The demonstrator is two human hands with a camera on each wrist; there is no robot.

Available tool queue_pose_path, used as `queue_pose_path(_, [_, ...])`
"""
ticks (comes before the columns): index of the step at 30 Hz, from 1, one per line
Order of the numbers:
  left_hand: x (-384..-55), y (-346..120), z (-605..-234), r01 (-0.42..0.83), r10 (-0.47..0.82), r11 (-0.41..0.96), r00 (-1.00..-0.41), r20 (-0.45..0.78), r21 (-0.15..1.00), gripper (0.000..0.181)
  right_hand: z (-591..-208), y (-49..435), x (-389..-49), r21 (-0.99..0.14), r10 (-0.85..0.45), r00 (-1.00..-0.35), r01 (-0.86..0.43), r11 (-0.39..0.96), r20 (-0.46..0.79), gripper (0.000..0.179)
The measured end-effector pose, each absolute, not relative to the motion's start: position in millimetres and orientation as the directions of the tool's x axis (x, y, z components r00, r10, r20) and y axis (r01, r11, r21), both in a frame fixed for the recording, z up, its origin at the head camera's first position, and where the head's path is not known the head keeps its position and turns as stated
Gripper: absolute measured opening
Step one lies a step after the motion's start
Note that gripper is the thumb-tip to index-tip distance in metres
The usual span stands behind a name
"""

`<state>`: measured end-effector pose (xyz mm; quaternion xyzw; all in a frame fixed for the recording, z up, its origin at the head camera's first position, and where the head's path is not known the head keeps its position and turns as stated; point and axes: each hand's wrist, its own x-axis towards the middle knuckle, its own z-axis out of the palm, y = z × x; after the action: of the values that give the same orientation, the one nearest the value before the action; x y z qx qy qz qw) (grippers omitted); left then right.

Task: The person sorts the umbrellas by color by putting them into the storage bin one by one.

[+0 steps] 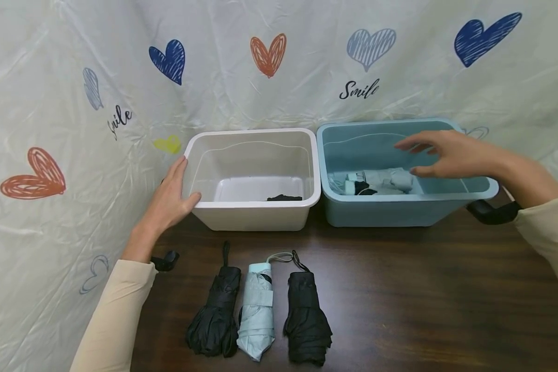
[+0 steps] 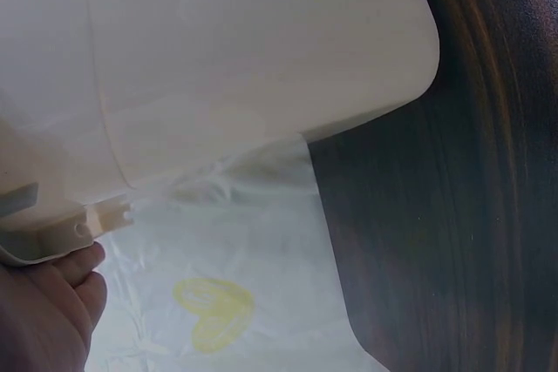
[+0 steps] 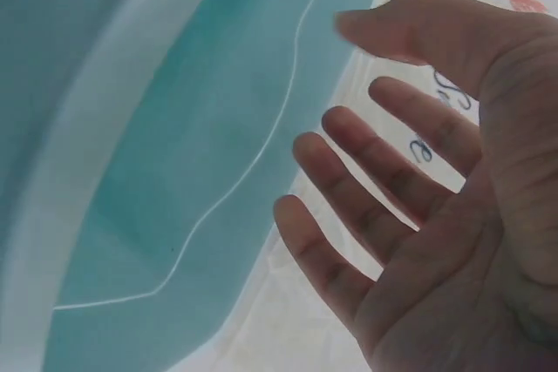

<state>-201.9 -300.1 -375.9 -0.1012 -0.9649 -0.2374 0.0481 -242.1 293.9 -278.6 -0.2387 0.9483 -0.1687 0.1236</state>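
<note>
My left hand (image 1: 169, 199) rests on the left front corner of a white plastic bin (image 1: 251, 218), its fingers along the side rim and thumb at the corner. Over the right part of a blue bin (image 1: 376, 213) hovers my right hand (image 1: 455, 155), fingers spread and holding nothing. Inside the blue bin lie pale blue folded umbrellas (image 1: 386, 179); a small black part shows beside them. A black item (image 1: 284, 198) is partly visible in the white bin, mostly hidden by its front wall.
Nearer on the dark wooden table (image 1: 400, 289) lie a black folded umbrella (image 1: 216, 315), a pale blue folded umbrella (image 1: 257, 315) and another black folded umbrella (image 1: 308, 320). A white sheet (image 1: 307, 62) printed with hearts stands behind the bins, which sit side by side.
</note>
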Motion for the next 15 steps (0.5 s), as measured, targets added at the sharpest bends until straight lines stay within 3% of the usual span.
queue_pose_path(15, [-200, -300, -377, 0.228, 0.179, 0.863, -0.973, 0.148, 0.451, 0.091, -286, 320, -225, -0.340, -0.419, -0.908, -0.386, 0.858, -0.025, 0.067])
